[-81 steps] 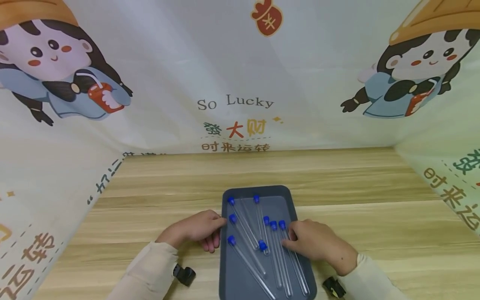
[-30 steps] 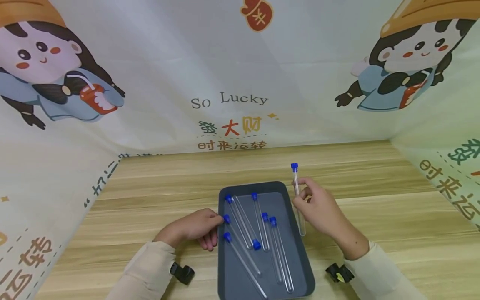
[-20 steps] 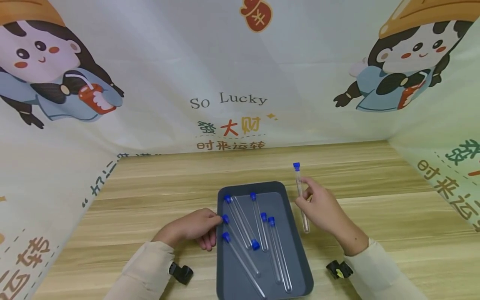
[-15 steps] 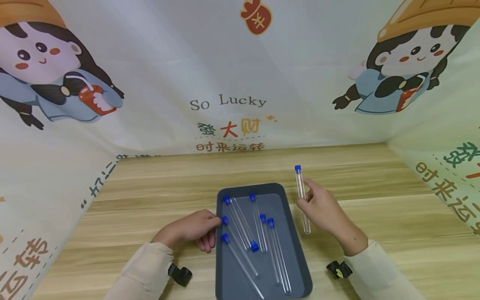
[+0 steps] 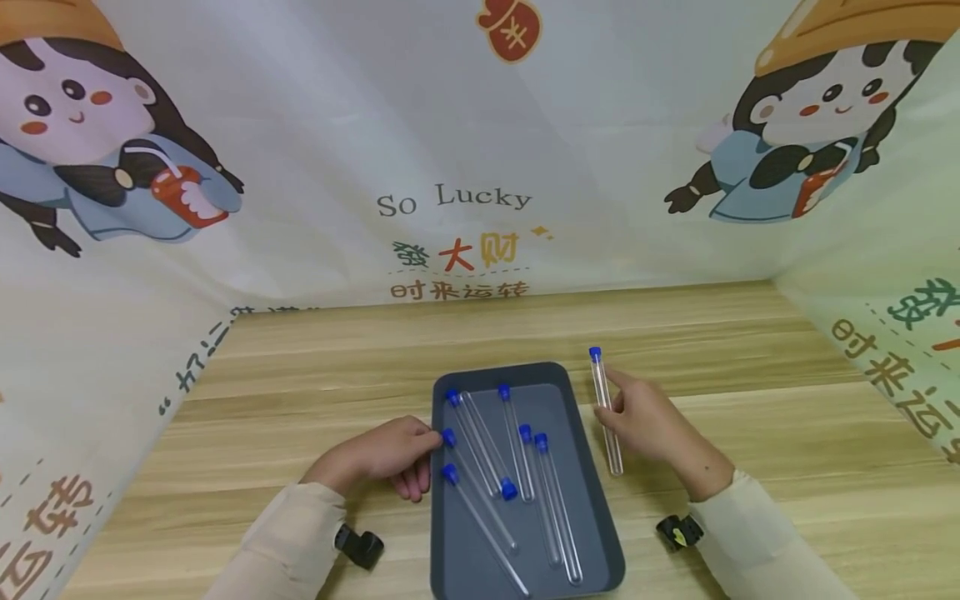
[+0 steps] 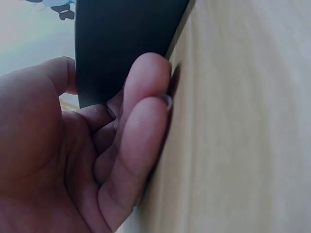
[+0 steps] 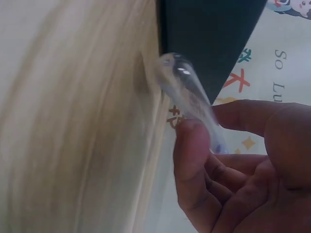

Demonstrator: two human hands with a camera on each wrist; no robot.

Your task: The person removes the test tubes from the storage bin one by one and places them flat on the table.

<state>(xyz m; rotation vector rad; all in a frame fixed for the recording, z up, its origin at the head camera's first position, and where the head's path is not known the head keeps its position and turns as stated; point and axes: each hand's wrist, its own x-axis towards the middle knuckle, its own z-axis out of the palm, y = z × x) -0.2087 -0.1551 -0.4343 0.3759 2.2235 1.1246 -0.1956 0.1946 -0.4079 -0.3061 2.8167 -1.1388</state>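
Note:
My right hand [image 5: 651,421] pinches a clear test tube with a blue cap [image 5: 601,387] between thumb and fingers, just right of the grey tray [image 5: 606,500]. The tube leans slightly, cap up and away from me; its rounded bottom [image 7: 177,68] looks off the table in the right wrist view. At the tray's left rim, my left hand [image 5: 386,454] grips the edge, thumb at the rim and fingers curled against the outer wall [image 6: 124,43]. Several more blue-capped test tubes [image 5: 483,525] lie loose in the tray, one with its cap [image 5: 509,489] toward me.
The tray stands on a wood-grain table [image 5: 337,350]. A printed white cloth [image 5: 337,125] closes off the back and both sides. Black wrist cameras [image 5: 360,547] sit on both sleeves, low over the table.
My right hand has lifted one test tube from the tray's right side and carried it past the rim. Lately the hand and tube have dipped slightly. The left hand keeps its place at the tray.

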